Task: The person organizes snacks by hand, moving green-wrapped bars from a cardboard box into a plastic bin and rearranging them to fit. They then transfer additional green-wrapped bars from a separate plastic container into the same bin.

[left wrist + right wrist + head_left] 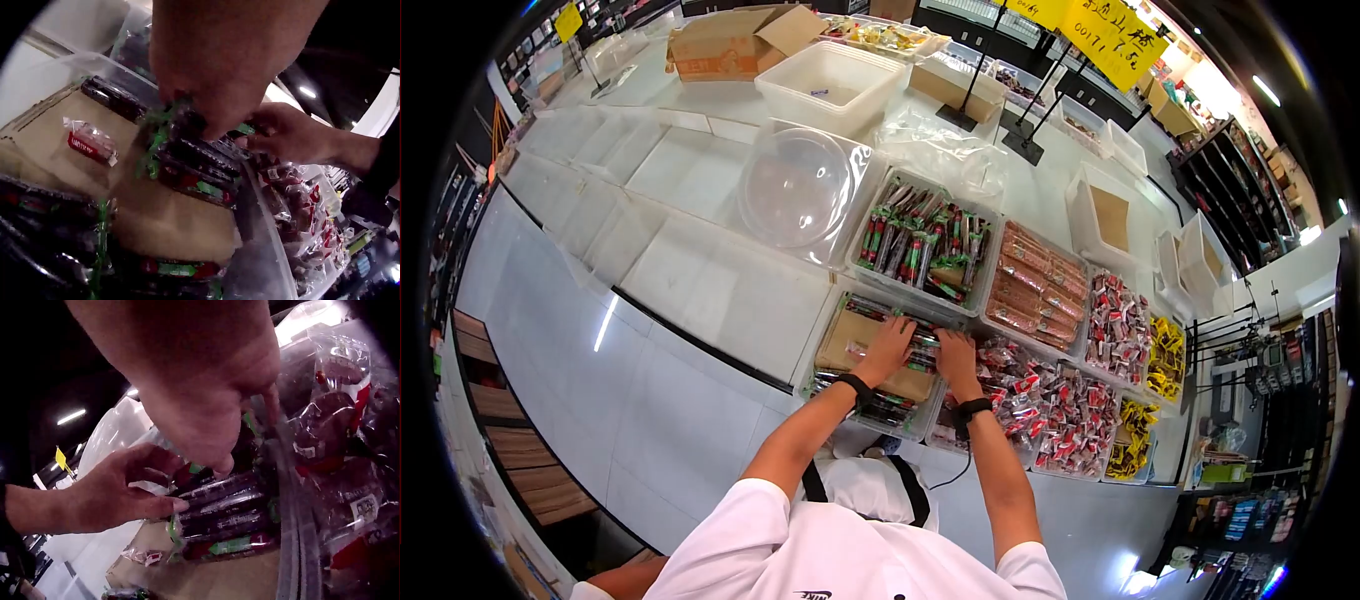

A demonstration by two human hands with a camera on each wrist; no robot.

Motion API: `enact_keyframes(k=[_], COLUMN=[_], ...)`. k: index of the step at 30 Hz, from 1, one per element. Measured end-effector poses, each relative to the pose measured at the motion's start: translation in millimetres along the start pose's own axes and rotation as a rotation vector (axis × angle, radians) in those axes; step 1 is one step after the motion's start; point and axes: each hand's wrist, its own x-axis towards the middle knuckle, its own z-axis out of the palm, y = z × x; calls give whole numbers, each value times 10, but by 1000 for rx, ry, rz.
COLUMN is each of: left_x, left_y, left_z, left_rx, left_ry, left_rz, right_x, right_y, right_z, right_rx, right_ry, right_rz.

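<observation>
In the head view, both hands are inside a front clear plastic bin (805, 375). My left hand (887, 347) is at the left end of a row of dark wrapped snack sticks (225, 509), thumb on the near side and fingers curled over the far side. Holding the other end, my right hand (956, 358) bends its fingers down beside the bin's right wall. Green and red printing shows on the wrappers. Beneath the row lies a cardboard sheet (169, 225), with one small red-and-clear packet (92, 147) on it. More dark sticks (47, 237) fill the bin's near side.
Behind stands another bin of dark sticks (925, 240), with reddish-brown packs (1035, 285) to its right. Red-and-white packets (1075, 415) and yellow packets (1133, 440) fill bins along the right. A clear round-marked lid (800, 190) and an open carton (730, 45) occupy the counter farther back.
</observation>
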Motion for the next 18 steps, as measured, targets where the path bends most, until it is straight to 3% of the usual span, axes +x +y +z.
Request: enact_keyframes(k=[4,7,9,12,14,18], left_x=[-78,-98,-104,-143,-187,-134], left_y=[-32,-90,-116,-119,-105,-184], left_z=[64,80,72,68,100,163], left_rx=[93,124,121,99,-24,-95], left_ry=[-12,-65,-89,-92,28,16], left_rz=[-58,-91,-108,-133,-258,-283], right_x=[-81,-82,-78,-92,-83,-48], right_y=[8,-13,-28,-19,-3,-8], right_z=[-6,-30,7,124,204,198], right_rx=[46,70,88,102,97,78], right_ry=[146,61,100,161,187,216], right_rz=[-5,24,29,15,2,5])
